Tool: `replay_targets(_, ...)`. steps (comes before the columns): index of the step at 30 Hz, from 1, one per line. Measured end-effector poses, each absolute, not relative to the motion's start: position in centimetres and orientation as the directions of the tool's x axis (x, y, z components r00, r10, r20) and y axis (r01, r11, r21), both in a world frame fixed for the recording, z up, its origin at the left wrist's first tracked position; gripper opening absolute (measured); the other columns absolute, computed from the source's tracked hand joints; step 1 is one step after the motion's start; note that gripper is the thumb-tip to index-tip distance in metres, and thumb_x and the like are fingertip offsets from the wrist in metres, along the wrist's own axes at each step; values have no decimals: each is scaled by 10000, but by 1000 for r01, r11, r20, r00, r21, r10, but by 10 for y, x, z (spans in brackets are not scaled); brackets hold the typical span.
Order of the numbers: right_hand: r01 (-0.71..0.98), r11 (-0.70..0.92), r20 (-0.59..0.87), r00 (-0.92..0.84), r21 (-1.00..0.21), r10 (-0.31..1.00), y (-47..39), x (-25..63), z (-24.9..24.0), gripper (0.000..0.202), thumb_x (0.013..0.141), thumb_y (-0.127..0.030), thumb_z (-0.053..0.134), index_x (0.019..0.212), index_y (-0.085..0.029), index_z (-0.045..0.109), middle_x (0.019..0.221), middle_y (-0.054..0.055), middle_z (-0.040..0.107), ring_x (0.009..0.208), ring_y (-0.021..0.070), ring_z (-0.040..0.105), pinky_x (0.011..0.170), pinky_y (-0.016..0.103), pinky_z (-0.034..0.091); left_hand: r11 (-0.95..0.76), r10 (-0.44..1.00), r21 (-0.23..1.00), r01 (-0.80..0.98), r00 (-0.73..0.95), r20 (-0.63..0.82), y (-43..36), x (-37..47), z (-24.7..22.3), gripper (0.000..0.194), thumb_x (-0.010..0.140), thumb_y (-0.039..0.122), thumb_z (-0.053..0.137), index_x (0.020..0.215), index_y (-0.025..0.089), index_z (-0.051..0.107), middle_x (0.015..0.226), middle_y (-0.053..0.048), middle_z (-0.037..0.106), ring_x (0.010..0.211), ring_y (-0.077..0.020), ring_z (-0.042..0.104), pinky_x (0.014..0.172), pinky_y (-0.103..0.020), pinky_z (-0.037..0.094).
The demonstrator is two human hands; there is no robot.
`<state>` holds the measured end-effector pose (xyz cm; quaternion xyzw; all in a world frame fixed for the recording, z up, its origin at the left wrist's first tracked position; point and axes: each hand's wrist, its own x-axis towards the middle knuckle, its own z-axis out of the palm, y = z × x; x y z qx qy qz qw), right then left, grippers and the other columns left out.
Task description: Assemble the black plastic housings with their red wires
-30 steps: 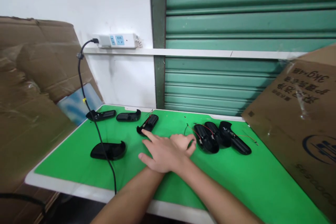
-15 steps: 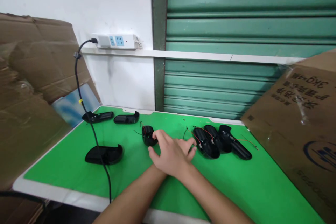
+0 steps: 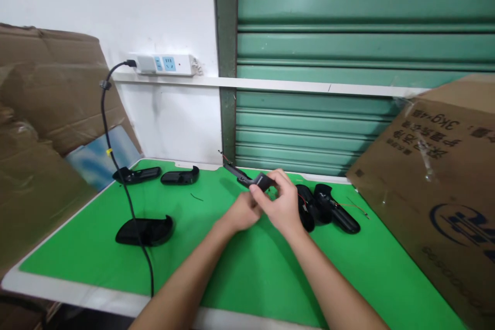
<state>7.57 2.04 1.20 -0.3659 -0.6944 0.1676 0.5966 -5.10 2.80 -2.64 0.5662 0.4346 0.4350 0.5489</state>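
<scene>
Black casing (image 3: 263, 181) pinched at its near end by right fingers (image 3: 280, 180); left fingers (image 3: 253, 207) below, grip unclear

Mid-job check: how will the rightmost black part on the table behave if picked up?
The rightmost black part looks like moulded plastic, so it should stay stiff. Its shiny, rounded surface may be slippery. The thin wire trailing beside it looks floppy and could snag.

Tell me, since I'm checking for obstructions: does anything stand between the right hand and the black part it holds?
Nothing visible: the right hand grips the black part directly. The left hand is close below; contact is unclear.
</scene>
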Motion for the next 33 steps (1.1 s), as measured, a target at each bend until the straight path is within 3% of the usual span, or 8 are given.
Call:
replay_targets(3,238,683,696,-40,-691,717,31,91,14,166,810,-292,673,795,-229,520,817,7,531,762,189,532,688,314,441,158,963,986,-51,230,-142,37,-63,-20,211,831,346,590,885,150,649,650,0,558,449,-97,425,397,-203,325)
replay_targets(6,208,701,705,-70,-682,706,35,100,15,100,798,-244,591,855,-231,509,854,12,522,791,196,521,726,332,444,257,953,944,-209,220,-211,37,-72,-2,366,962,422,386,1028,149,621,744,-20,605,404,-62,410,338,-155,252)
replay_targets(10,193,702,702,-84,-685,708,35,101,15,108,767,-213,516,858,-236,463,1002,58,547,972,232,546,856,379,444,456,886,729,-510,331,-323,30,-82,22,554,1028,493,271,1146,104,648,738,-51,651,387,-88,509,290,-162,325)
replay_targets(14,205,628,636,-30,-751,771,35,100,15,177,865,-348,572,919,-242,440,1187,104,558,1150,265,536,986,432,412,508,857,685,-522,382,-345,24,-80,28,403,998,279,366,1103,61,688,731,-77,692,444,-122,601,349,-181,441)
replay_targets(18,127,521,518,-60,-844,853,38,101,13,255,909,-377,507,1127,-246,492,1217,93,605,1144,260,579,1042,456,413,458,882,762,-458,340,-326,19,-71,22,362,863,102,473,1134,42,707,866,-108,753,512,-113,632,444,-185,497)
replay_targets(25,46,426,424,-39,-904,905,42,98,10,513,953,-497,486,1409,-264,459,1487,116,497,1332,266,507,1129,472,398,280,956,865,-417,202,-212,20,-64,17,398,716,146,671,1113,128,687,831,-35,736,642,-131,649,585,-208,515)
replay_targets(29,-23,266,261,-281,-964,923,37,97,9,631,889,-551,626,1432,-292,435,1410,127,542,1043,228,659,845,406,585,19,999,860,-510,-33,-42,30,-66,10,337,640,116,740,932,170,581,867,-7,710,810,-151,674,781,-258,544)
replay_targets(33,-37,251,248,-342,-967,907,36,94,4,644,752,-376,791,1328,-280,519,1304,98,595,856,158,659,666,297,593,-100,985,870,-483,-170,18,33,-64,6,499,624,111,815,1033,200,544,981,-3,711,962,-162,678,900,-280,524)
